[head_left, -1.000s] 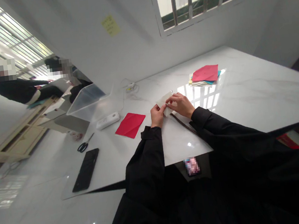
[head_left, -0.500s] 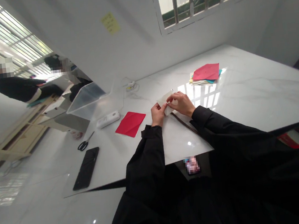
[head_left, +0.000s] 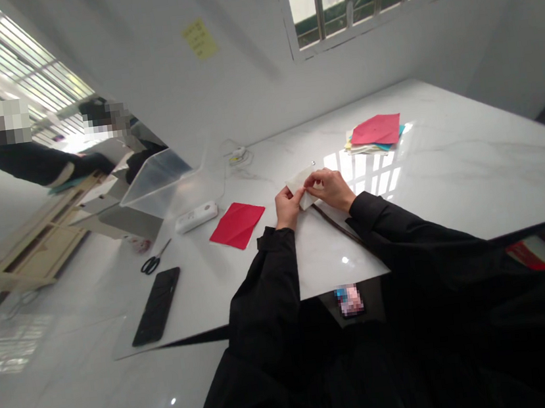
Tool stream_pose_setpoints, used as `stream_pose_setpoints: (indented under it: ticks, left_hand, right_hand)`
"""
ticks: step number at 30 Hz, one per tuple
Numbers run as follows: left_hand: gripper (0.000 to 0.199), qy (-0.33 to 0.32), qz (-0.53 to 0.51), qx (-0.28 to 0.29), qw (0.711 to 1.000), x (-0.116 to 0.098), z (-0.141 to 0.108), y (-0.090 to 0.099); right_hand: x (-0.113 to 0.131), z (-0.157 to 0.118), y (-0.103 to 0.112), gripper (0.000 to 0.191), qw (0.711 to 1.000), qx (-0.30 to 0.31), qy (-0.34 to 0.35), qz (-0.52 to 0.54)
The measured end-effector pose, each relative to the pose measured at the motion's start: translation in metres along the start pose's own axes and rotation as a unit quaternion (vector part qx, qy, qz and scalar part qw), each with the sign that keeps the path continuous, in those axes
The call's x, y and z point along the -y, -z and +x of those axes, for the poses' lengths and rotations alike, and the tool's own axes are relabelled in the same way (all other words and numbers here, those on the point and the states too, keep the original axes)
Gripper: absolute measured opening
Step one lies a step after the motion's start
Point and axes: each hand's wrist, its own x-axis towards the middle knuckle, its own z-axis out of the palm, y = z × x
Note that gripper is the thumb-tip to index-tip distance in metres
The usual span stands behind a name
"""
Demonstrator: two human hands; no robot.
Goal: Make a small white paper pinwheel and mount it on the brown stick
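Observation:
A small cream-coloured sheet (head_left: 299, 179), which looks like cloth or paper, is between my two hands just above the table. My left hand (head_left: 289, 206) pinches it at the lower left, thumb on top. From the other side my right hand (head_left: 333, 188) closes thumb and fingertips on the same sheet, close to the left thumb. Anything small between the right fingertips is too tiny to make out. Beneath my right wrist a dark cord or strip (head_left: 337, 224) lies across the table. Left of my hands lies a red square sheet (head_left: 238, 225).
On the marble-patterned table (head_left: 466, 160) sits a stack of coloured sheets (head_left: 375, 132) at the back right. Scissors (head_left: 156, 258), a black phone (head_left: 157, 307), a white power strip (head_left: 197, 217) and a clear plastic bin (head_left: 155, 185) stand to the left. Two people sit beyond the partition.
Almost nothing differs. Both hands stay on the cream sheet, with the right fingertips shifted very slightly; the view has tilted a touch.

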Motion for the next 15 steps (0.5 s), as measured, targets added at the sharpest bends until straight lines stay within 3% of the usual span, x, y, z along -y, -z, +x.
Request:
stream_pose_setpoints:
  ticks: [7,11,15]
  left_hand:
    - [0.051,0.006,-0.004,0.000,1.000,0.001,0.000,0.000]
    - [0.053,0.017,-0.026,-0.027,0.999,0.003,0.002,0.001]
    - [0.052,0.027,-0.053,-0.050,0.997,0.003,0.003,0.003]
  right_hand:
    - [0.004,0.000,0.002,0.008,1.000,0.006,-0.001,-0.006]
    - [0.003,0.002,0.008,0.012,0.998,-0.065,0.011,0.007]
    - [-0.021,0.006,0.023,0.017,0.993,-0.115,0.002,-0.021]
